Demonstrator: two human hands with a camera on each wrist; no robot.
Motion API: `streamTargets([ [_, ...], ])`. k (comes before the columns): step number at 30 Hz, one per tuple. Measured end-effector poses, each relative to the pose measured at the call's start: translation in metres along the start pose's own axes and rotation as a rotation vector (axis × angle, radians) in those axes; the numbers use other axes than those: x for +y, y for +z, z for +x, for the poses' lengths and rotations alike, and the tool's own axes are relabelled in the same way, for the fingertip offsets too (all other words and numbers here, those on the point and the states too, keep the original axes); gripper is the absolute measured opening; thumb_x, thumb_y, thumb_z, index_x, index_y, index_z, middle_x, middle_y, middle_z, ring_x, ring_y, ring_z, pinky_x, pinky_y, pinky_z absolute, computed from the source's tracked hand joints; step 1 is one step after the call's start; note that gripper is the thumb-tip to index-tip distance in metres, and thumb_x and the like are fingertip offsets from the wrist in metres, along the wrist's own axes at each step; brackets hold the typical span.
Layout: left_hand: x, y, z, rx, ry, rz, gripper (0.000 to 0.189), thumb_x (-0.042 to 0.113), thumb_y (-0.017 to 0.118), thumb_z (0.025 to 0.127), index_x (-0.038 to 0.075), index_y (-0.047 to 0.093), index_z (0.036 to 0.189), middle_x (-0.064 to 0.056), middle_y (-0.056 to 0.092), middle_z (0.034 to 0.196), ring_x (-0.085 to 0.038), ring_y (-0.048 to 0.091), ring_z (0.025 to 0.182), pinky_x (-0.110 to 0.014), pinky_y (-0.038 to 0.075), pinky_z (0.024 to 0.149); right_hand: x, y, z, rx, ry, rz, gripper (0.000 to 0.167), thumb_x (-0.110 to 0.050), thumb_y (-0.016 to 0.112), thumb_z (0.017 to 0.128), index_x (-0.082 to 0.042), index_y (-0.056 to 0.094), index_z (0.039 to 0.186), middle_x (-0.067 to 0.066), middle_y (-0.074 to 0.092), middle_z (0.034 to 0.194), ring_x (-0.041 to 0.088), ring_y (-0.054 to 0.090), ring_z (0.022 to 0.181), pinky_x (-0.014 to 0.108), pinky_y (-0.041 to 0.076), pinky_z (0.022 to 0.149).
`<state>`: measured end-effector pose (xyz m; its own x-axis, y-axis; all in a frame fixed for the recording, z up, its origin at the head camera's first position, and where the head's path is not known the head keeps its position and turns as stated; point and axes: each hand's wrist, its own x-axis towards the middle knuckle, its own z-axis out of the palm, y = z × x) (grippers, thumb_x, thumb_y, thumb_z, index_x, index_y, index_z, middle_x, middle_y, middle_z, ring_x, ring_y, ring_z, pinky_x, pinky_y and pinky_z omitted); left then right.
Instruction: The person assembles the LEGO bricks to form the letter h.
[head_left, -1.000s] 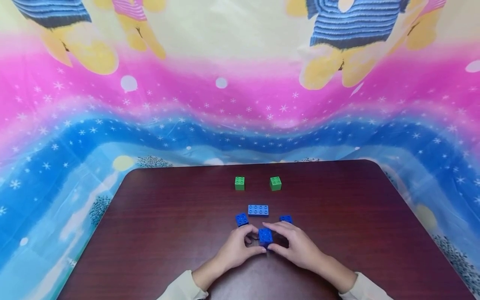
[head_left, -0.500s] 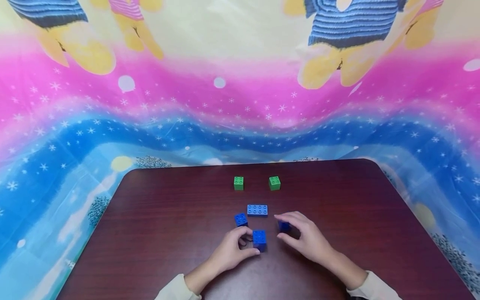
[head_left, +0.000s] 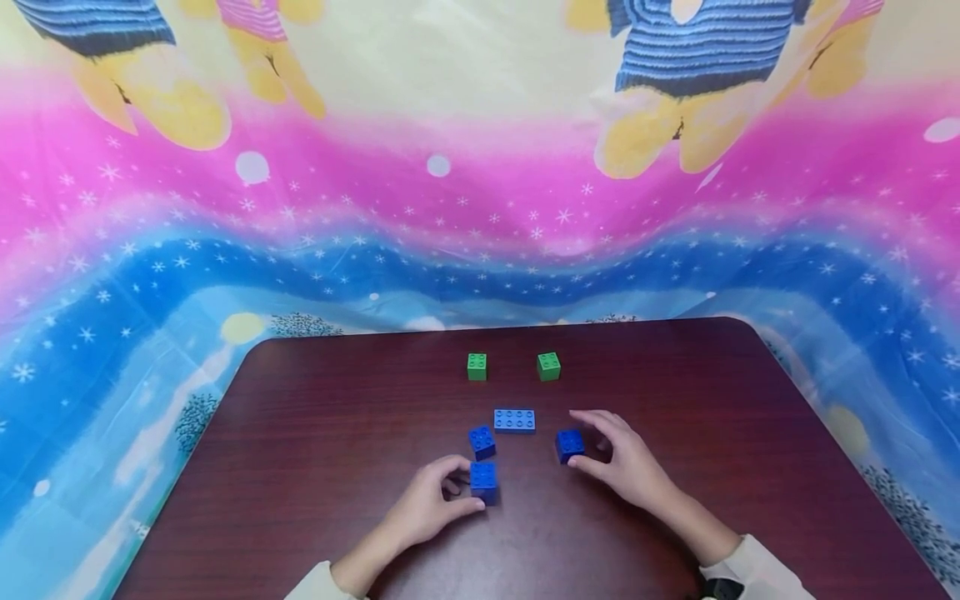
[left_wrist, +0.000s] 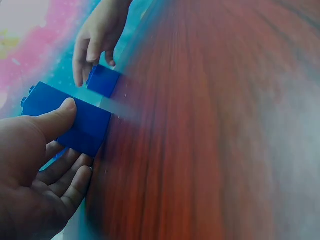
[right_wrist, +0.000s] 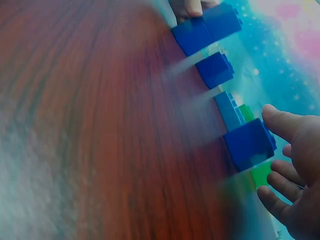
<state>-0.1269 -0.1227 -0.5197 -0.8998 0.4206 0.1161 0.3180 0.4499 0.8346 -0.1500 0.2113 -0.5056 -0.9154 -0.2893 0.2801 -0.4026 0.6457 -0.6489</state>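
My left hand (head_left: 422, 504) holds a stack of two dark blue toy bricks (head_left: 483, 483) upright at the table's middle. In the left wrist view the thumb lies on one side of the stack (left_wrist: 85, 122), across the seam. My right hand (head_left: 628, 462) is spread beside a single dark blue brick (head_left: 569, 447), with its thumb near the brick's front corner. The right wrist view shows a gap between those fingers (right_wrist: 285, 187) and the brick (right_wrist: 250, 145). Another dark blue brick (head_left: 482, 442) sits turned slightly, just behind the stack.
A light blue long brick (head_left: 514, 421) lies behind the dark blue ones. Farther back stand two green bricks, one left (head_left: 477, 367) and one right (head_left: 548, 367). The brown table (head_left: 337, 417) ends at a printed cloth backdrop (head_left: 450, 217).
My left hand has carried the blue stack leftward. My right hand has moved away from the stack to the right, coming beside the single blue brick.
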Motion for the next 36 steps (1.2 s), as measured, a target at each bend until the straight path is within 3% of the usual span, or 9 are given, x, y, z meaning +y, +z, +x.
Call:
streamTargets([
  [8,-0.011,-0.021,-0.007,0.041,-0.043,-0.017,0.038,0.019,0.088,0.082,0.006,0.065,0.109,-0.003,0.068,0.101,-0.011,0.064,0.079,-0.028,0.056,0.073,0.016,0.005,0.001,-0.049,0.02,0.047,0.06,-0.017,0.085,0.084,-0.008,0.061,0.138,0.007,0.065,0.128,0.02,0.059,0.096,0.027,0.053,0.073],
  [16,-0.024,-0.039,0.001,0.092,-0.119,-0.019,0.034,0.016,0.086,0.083,0.007,0.067,0.109,-0.003,0.068,0.094,-0.008,0.061,0.072,-0.024,0.052,0.067,0.017,0.008,0.005,-0.097,0.081,0.008,0.055,-0.018,0.082,0.087,-0.016,0.063,0.139,0.005,0.065,0.127,0.019,0.058,0.102,0.028,0.052,0.075],
  [21,-0.029,-0.049,0.003,0.108,-0.133,-0.031,0.032,0.013,0.085,0.084,0.005,0.067,0.109,-0.006,0.07,0.099,-0.009,0.062,0.073,-0.024,0.053,0.069,0.017,0.009,0.005,-0.107,0.095,0.017,0.051,-0.018,0.082,0.088,-0.017,0.065,0.136,0.004,0.065,0.125,0.019,0.057,0.099,0.029,0.051,0.075],
  [36,-0.035,-0.054,0.006,0.118,-0.142,-0.021,0.032,0.013,0.083,0.086,0.008,0.067,0.112,-0.005,0.07,0.103,-0.011,0.06,0.076,-0.025,0.053,0.069,0.016,0.011,0.002,-0.107,0.1,0.01,0.047,-0.018,0.081,0.088,-0.017,0.066,0.133,0.002,0.065,0.123,0.018,0.057,0.099,0.029,0.051,0.075],
])
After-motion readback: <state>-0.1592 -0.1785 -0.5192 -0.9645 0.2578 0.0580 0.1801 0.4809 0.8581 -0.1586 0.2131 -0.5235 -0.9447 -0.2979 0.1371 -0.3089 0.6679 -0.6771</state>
